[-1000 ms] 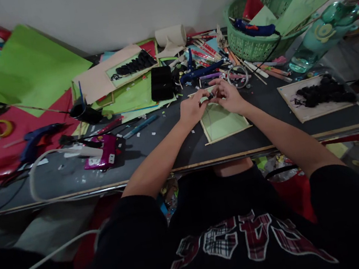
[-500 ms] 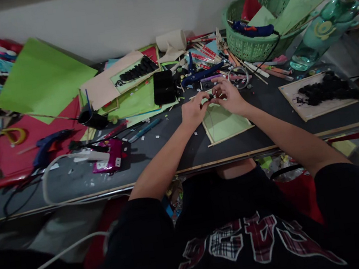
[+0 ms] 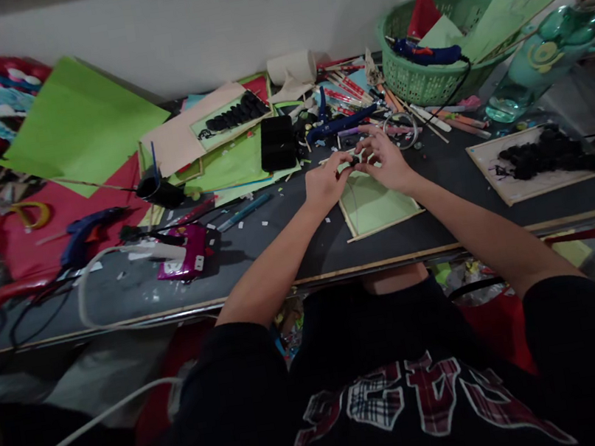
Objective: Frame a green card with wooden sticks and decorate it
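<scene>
Both hands meet over a pale green panel [image 3: 379,207] edged with thin wooden sticks, lying near the table's front edge. My left hand [image 3: 325,180] and my right hand [image 3: 386,161] pinch a small black piece [image 3: 354,160] between their fingertips, above the panel's far end. What the piece is made of is too small to tell. A thin dark thread or its shadow curves down the panel's left part. To the right lies a similar framed panel [image 3: 498,185] bearing a clump of black tufts [image 3: 550,154].
A black box [image 3: 277,144], blue pliers-like tool [image 3: 341,123] and green basket [image 3: 415,78] stand behind my hands. A green bottle [image 3: 517,86] is at right. At left lie a blue glue gun [image 3: 88,236], a black cup [image 3: 159,191], and a purple power strip [image 3: 183,253] with a white cable.
The whole view has shifted slightly, so things appear a little further right. My hands keep nearly the same pose around the small black piece.
</scene>
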{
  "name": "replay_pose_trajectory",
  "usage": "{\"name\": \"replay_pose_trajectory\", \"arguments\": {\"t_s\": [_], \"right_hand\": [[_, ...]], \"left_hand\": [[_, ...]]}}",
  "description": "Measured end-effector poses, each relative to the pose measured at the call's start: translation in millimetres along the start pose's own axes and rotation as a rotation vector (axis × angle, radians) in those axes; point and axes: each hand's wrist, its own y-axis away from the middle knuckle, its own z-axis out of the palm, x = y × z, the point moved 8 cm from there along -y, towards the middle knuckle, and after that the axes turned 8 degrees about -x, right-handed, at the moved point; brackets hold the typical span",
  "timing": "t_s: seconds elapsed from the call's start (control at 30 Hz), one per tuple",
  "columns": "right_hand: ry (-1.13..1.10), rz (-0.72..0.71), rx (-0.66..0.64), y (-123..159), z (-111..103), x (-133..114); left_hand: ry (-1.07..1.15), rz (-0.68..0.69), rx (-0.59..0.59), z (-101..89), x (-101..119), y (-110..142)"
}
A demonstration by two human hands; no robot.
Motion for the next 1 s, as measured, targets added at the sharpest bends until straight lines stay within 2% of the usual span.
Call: {"name": "replay_pose_trajectory", "arguments": {"t_s": [0.17, 0.3, 0.47, 0.67, 0.77, 0.83, 0.93, 1.0], "right_hand": [[-0.002, -0.006, -0.036, -2, 2, 3], [-0.008, -0.011, -0.013, -1, 2, 2], [0.017, -0.044, 0.052, 5, -2, -12], [0.010, -0.037, 0.011, 5, 2, -22], [0.050, -0.075, 0.032, 4, -5, -27], [0.143, -0.055, 0.135, 6, -21, -29], [0.471, 0.104, 0.282, 11, -47, -33], [0.752, 0.306, 0.227, 12, -53, -32]], "left_hand": [[-0.016, 0.014, -0.011, 1.1, 1, 0], [-0.008, 0.023, -0.041, 3.5, 0, -1], [0.085, 0.008, -0.132, 9.4, -5, -4], [0.230, 0.069, -0.216, 15.3, -5, -7], [0.316, 0.037, -0.145, 12.1, -10, -9], [0.336, -0.036, -0.025, 5.6, -22, -10], [0.302, -0.148, 0.152, -3.5, -49, -8], [0.278, -0.170, 0.223, -6.3, -65, -8]]}}
